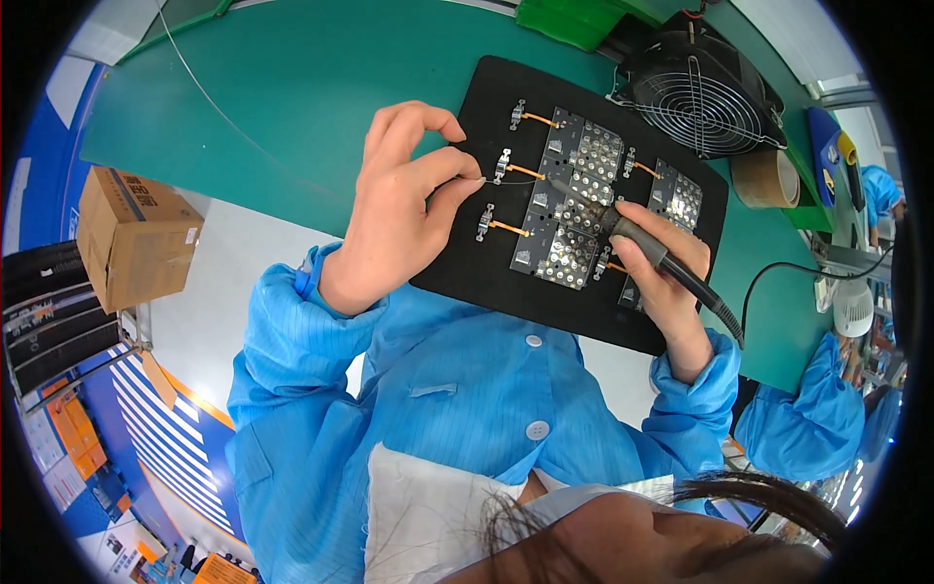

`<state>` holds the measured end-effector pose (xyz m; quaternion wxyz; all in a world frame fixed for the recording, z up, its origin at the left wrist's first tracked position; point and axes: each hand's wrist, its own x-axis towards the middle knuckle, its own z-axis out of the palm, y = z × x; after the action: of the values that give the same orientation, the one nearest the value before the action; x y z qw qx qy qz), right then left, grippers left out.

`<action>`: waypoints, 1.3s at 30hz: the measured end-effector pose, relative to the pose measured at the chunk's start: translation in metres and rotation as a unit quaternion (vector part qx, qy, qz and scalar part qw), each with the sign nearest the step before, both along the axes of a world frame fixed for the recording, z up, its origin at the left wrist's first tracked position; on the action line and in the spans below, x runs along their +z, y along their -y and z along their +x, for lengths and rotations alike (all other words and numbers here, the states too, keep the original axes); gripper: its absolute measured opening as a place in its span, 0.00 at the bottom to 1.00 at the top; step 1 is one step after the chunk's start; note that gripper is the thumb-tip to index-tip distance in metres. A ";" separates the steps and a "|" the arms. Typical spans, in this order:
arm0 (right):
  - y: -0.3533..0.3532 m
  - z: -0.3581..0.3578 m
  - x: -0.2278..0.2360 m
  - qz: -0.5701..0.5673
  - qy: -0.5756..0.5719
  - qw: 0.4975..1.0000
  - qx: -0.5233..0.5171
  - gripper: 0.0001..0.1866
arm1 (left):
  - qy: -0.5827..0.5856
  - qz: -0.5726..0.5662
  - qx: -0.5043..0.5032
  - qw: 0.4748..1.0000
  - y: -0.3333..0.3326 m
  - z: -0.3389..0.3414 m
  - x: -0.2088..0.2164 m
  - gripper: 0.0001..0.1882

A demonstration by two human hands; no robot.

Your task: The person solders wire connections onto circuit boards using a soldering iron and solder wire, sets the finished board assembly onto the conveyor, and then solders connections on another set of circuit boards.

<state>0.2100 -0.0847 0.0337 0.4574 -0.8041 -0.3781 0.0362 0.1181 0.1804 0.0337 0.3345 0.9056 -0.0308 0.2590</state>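
Note:
My left hand (397,209) pinches a thin solder wire (511,183) between thumb and forefinger, its other fingers curled above. The wire runs right to a black circuit board (537,200) covered with round silvery parts. My right hand (671,273) grips a soldering iron (647,241) like a pen, its tip pointing up-left close to the wire's end; whether they touch I cannot tell. Short orange leads (526,171) join the boards to small metal connectors (502,165). A second board (678,195) lies to the right, partly behind my right hand. All rest on a black mat (491,107).
A black fan with a wire guard (693,102) stands at the mat's far right corner, beside a brown tape roll (766,179). A green bin (569,19) is at the back of the green table (292,117). A cardboard box (141,243) stands left; a co-worker's blue sleeve (803,414) shows right.

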 end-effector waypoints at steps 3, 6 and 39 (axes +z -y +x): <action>-0.001 0.000 -0.003 0.012 0.000 1.000 0.005 0.18 | 0.000 -0.007 -0.002 1.000 -0.001 0.001 0.000 0.06; -0.001 0.001 -0.005 0.019 0.016 1.000 0.005 0.18 | 0.004 -0.005 -0.006 1.000 -0.002 0.001 0.000 0.07; 0.001 0.001 -0.006 0.008 0.002 1.000 0.014 0.18 | 0.002 -0.010 -0.021 1.000 0.003 0.015 -0.009 0.07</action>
<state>0.2113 -0.0858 0.0277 0.4629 -0.7951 -0.3900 0.0381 0.1328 0.1772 0.0249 0.3490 0.9006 -0.0479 0.2545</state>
